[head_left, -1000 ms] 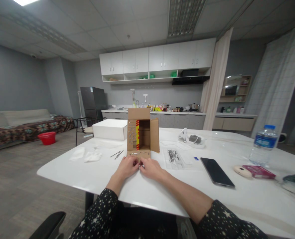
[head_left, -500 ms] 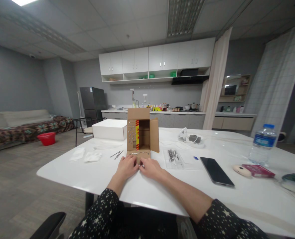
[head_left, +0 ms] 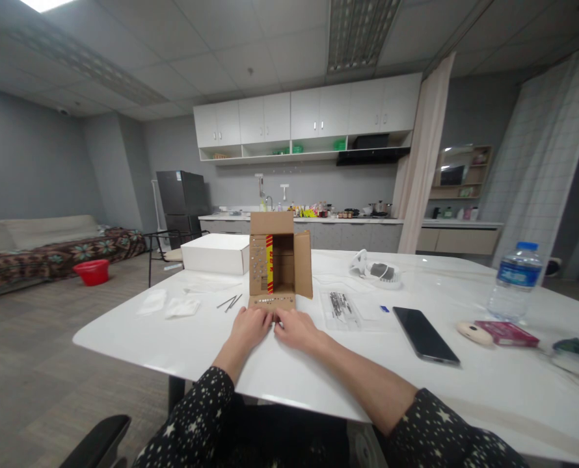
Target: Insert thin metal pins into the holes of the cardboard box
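Observation:
A brown cardboard box stands on the white table, its opening facing me and its flaps spread. Small shiny dots are stuck in rows on the left flap and the front flap, which lies toward me. At the front flap's near edge, my left hand and my right hand are side by side, fingers curled and tips almost meeting. Whatever lies between the fingertips is too small or hidden to name. Left of the box lie thin metal tweezers-like tools. To its right sits a clear plastic case with dark slim pieces.
A white box stands behind at the left, with white tissues in front of it. On the right are a black phone, a water bottle, a dark red pack and a white strapped device.
My left hand's fingers have drawn back slightly toward me from the front flap, showing more of its dots. The right hand and the box look the same.

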Demonstrator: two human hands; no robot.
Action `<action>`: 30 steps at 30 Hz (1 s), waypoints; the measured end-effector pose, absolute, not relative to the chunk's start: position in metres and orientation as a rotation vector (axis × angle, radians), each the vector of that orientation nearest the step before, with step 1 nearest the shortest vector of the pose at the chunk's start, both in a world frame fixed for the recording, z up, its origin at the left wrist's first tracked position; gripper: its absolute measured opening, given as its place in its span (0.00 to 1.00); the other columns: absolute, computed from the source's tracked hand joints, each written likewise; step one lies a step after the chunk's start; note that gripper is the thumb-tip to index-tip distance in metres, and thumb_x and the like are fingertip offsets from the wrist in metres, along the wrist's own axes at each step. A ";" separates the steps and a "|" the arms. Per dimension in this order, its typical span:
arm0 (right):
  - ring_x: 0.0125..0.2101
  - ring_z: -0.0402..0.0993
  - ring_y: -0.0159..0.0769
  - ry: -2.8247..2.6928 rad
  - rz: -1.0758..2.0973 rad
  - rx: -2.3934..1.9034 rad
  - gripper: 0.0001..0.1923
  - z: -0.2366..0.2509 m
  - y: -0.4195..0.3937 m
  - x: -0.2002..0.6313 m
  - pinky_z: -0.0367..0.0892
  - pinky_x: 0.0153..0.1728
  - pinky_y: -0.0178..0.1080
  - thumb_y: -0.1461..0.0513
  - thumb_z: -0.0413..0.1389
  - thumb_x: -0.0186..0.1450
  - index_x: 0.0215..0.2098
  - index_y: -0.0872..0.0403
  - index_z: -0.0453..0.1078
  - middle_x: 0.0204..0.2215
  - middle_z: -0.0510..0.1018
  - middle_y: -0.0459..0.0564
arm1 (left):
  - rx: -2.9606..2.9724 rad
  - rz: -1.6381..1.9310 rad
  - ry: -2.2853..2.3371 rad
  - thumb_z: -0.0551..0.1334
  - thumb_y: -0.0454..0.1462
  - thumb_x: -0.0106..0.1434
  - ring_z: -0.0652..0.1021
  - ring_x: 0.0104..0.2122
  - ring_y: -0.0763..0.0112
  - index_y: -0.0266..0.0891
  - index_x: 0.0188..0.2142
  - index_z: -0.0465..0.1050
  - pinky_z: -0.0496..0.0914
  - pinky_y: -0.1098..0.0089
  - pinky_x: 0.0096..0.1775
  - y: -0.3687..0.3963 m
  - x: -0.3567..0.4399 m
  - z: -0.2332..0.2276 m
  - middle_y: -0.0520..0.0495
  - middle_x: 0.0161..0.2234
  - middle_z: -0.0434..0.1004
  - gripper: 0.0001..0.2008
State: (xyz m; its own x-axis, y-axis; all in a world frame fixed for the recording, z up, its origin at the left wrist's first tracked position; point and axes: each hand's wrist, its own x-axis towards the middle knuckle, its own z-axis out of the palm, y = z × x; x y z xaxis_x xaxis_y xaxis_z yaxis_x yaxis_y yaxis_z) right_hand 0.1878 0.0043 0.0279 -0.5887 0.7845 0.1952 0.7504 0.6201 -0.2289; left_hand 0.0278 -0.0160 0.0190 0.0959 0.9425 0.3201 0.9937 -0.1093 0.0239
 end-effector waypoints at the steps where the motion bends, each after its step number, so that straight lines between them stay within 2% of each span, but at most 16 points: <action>1: 0.41 0.76 0.42 -2.569 0.179 -1.245 0.17 0.028 0.004 0.188 0.64 0.38 0.40 0.59 0.45 0.67 0.50 0.49 0.69 0.44 0.80 0.52 | -2.159 -0.362 -1.961 0.45 0.41 0.71 0.80 0.42 0.58 0.40 0.34 0.78 0.64 0.59 0.45 -0.016 0.028 0.019 0.41 0.39 0.83 0.23; 8: 0.40 0.76 0.42 -2.567 0.164 -1.228 0.17 0.025 0.006 0.187 0.64 0.38 0.40 0.59 0.45 0.67 0.49 0.49 0.69 0.42 0.80 0.51 | -2.092 -0.284 -2.025 0.43 0.42 0.72 0.81 0.40 0.57 0.40 0.33 0.79 0.65 0.58 0.47 -0.017 0.031 0.019 0.39 0.36 0.82 0.26; 16: 0.41 0.76 0.41 -2.571 0.161 -1.231 0.16 0.026 0.006 0.187 0.63 0.37 0.39 0.60 0.47 0.67 0.51 0.49 0.68 0.43 0.80 0.51 | -2.021 -0.301 -2.079 0.42 0.44 0.73 0.81 0.41 0.58 0.38 0.34 0.79 0.65 0.59 0.50 -0.016 0.033 0.017 0.37 0.37 0.83 0.28; 22: 0.41 0.76 0.42 -2.580 0.157 -1.237 0.16 0.025 0.007 0.187 0.63 0.37 0.39 0.59 0.46 0.67 0.50 0.51 0.68 0.43 0.80 0.53 | -1.987 -0.325 -2.074 0.40 0.45 0.73 0.81 0.39 0.58 0.37 0.34 0.80 0.66 0.60 0.47 -0.019 0.037 0.025 0.37 0.35 0.83 0.31; 30: 0.40 0.76 0.44 -2.578 0.142 -1.246 0.15 0.025 0.008 0.187 0.63 0.36 0.40 0.59 0.46 0.66 0.47 0.52 0.69 0.41 0.80 0.54 | -1.974 -0.409 -2.105 0.41 0.44 0.74 0.81 0.39 0.57 0.40 0.42 0.76 0.67 0.62 0.43 -0.021 0.036 0.029 0.38 0.39 0.83 0.25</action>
State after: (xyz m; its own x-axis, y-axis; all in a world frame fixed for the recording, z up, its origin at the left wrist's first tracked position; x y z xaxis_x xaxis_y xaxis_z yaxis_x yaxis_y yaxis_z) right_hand 0.1867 0.0077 0.0251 -0.5919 0.7803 0.2019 0.7535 0.6246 -0.2050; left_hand 0.0359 -0.0212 0.0289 -0.0692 0.9341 0.3503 0.9973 0.0559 0.0480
